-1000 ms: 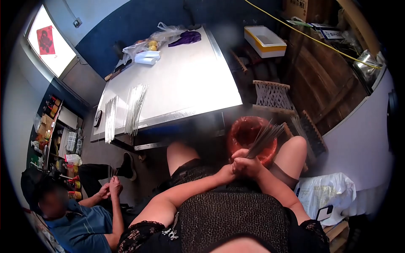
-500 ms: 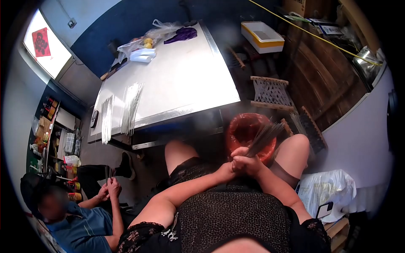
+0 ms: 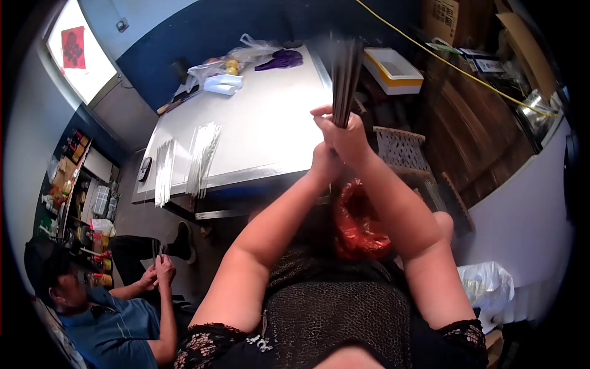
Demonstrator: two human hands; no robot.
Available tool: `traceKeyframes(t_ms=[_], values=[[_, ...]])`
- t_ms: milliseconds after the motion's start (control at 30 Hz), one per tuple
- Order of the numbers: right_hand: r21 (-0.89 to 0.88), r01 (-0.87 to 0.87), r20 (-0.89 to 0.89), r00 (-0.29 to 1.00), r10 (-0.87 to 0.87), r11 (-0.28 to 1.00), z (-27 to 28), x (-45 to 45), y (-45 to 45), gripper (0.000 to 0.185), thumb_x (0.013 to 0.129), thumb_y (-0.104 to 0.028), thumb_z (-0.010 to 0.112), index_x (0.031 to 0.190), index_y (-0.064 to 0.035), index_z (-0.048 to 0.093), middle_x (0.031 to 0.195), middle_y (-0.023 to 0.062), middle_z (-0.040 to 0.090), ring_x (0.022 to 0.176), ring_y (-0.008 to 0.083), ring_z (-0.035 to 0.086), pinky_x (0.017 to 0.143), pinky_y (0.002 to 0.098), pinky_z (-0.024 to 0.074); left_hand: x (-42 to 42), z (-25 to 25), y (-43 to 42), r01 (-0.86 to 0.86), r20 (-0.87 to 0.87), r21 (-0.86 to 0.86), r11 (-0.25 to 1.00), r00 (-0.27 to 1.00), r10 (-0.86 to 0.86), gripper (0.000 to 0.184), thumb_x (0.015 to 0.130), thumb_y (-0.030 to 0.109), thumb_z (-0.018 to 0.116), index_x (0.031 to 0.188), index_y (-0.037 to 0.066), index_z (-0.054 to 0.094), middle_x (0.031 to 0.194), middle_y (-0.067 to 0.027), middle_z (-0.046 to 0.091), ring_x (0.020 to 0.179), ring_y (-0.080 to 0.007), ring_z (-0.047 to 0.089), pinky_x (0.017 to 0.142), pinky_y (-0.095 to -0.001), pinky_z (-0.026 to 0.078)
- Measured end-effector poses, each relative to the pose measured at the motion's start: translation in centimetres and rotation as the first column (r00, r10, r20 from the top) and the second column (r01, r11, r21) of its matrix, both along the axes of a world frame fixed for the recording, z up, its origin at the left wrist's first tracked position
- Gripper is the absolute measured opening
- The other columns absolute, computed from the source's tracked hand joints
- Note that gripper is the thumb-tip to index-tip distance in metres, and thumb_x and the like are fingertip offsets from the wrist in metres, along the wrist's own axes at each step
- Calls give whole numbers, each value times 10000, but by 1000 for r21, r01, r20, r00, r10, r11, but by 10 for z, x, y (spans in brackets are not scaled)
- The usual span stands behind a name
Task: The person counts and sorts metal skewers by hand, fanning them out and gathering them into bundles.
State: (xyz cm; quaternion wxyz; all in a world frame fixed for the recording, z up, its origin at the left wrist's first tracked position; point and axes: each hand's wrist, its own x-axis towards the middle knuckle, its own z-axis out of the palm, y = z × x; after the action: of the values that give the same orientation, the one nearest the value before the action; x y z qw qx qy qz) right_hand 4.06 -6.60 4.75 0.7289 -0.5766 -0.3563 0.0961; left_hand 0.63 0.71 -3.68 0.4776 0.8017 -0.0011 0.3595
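Observation:
A bundle of thin metal rods [image 3: 346,77] stands upright before me, raised over the table's right edge. My right hand [image 3: 346,136] is wrapped round its lower part, one finger jutting out to the left. Just beneath, my left hand [image 3: 327,161] is closed at the bundle's lower end, pressed against the right hand; the rod ends are hidden there. Below my forearms is a container lined with a red plastic bag [image 3: 362,224]. Two spread bunches of similar rods, a left bunch [image 3: 165,175] and a right bunch [image 3: 201,157], lie at the table's near left edge.
The white-topped table [image 3: 270,123] carries plastic bags [image 3: 212,71], a purple cloth [image 3: 279,59] and a remote [image 3: 145,168]. A co-worker [image 3: 110,320] sits at left, holding a few rods. At right are a white-yellow box [image 3: 393,69], a woven stool [image 3: 402,150] and a yellow cord [image 3: 452,67].
Both my hands have lifted the rod bundle from beside the red bag, up and slightly left. The bundle, tilted right before, is now upright. The co-worker's hands have barely moved.

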Motion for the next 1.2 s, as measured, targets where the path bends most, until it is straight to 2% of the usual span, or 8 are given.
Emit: traceKeyframes(t_ms=[67, 467, 533, 600, 667, 867, 1000, 1200], values=[[-29, -1, 6, 1000, 1, 1000, -8, 12, 16, 105, 789, -99, 628, 876, -62, 673, 681, -23, 603, 612, 29, 513, 564, 188, 421, 33, -38, 27, 232, 111, -408, 883, 973, -205, 157, 788, 78, 580, 938, 52, 618, 847, -88, 652, 846, -222, 632, 731, -319, 479], [-168, -26, -37, 999, 20, 985, -15, 3, 22, 292, 764, -129, 670, 1023, -26, 583, 714, -14, 558, 640, 58, 517, 608, 202, 437, 10, -47, 15, -38, 104, -96, 995, 993, 48, 204, 885, 216, 532, 991, 49, 583, 809, -25, 587, 798, -151, 580, 718, -266, 459], [-169, -220, -33, 975, 218, 961, -8, -8, -8, 462, 758, -146, 689, 1156, -9, 498, 775, 6, 570, 694, 84, 527, 670, 224, 446, -59, 18, -13, 117, -9, -449, 886, 991, -135, 313, 906, 330, 511, 1011, 40, 561, 837, -32, 563, 818, -144, 558, 723, -255, 447], [-347, -276, 381, 832, 404, 896, -24, 0, -44, 592, 765, -166, 686, 1254, 12, 404, 853, 47, 593, 783, 124, 553, 752, 249, 448, -97, 15, -16, 177, -264, -533, 828, 894, -361, 303, 903, 325, 522, 992, 38, 560, 854, -38, 558, 849, -126, 540, 733, -258, 443], [-383, -442, 1, 878, 478, 811, -53, -8, -86, 673, 774, -182, 672, 1314, 20, 324, 936, 83, 603, 859, 166, 568, 816, 276, 442, -127, -18, -25, 91, -281, -504, 859, 923, -262, 156, 894, 200, 541, 989, 76, 539, 633, 59, 474, 504, -15, 420, 444, -186, 337], [-426, 290, -309, 844, -439, 857, -97, 139, -201, 678, 852, -179, 569, 1401, -72, 188, 956, 62, 600, 777, 118, 567, 707, 241, 460, -163, -39, -23, 46, -436, -714, 699, 752, -495, 173, 890, 249, 562, 973, 98, 543, 588, 77, 409, 451, -25, 358, 403, -197, 276], [-360, -136, -246, 968, 47, 923, -28, 57, -210, 503, 857, -176, 565, 1316, -63, 393, 904, 47, 618, 757, 122, 580, 699, 257, 476, -163, -27, -26, 83, -366, -826, 557, 672, -643, 254, 930, 309, 480, 1002, 70, 528, 563, 60, 394, 418, -37, 334, 386, -194, 252], [-443, -418, -375, 890, 259, 793, -141, -35, -172, 310, 905, -176, 537, 1163, -5, 551, 1007, 58, 614, 956, 119, 564, 842, 254, 450, -147, -50, -78, 91, -348, -811, 578, 719, -602, 303, 930, 320, 480, 1049, 48, 541, 691, 42, 475, 577, -44, 401, 524, -200, 339]])
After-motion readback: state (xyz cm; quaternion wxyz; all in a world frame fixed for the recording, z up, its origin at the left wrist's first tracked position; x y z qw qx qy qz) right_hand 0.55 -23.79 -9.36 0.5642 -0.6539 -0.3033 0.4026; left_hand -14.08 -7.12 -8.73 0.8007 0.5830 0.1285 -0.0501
